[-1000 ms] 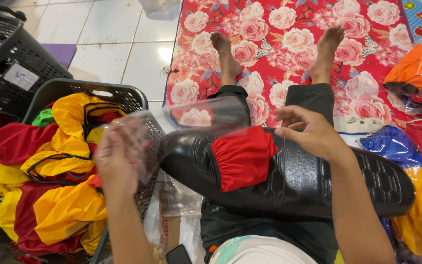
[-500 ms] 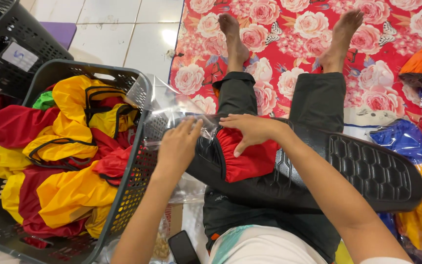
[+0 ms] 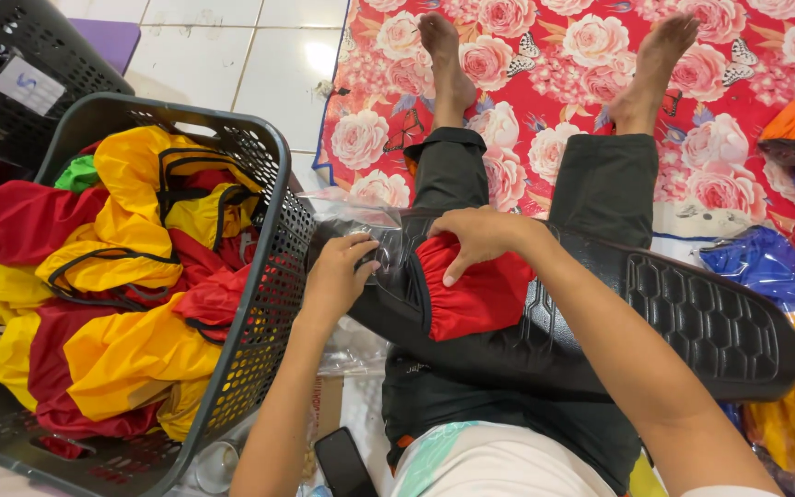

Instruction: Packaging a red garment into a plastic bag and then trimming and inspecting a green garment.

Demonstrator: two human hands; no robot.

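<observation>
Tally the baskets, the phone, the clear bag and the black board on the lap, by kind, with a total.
Baskets: 2, a grey one full of red and yellow garments, a black one behind it
Phones: 1, the phone on the floor
Clear bags: 1, the bag under both hands
Black boards: 1, the board across the lap
Total: 5

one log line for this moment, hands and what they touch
left hand: holding clear plastic bag | right hand: pressing red garment on black board | basket: red and yellow garments
</observation>
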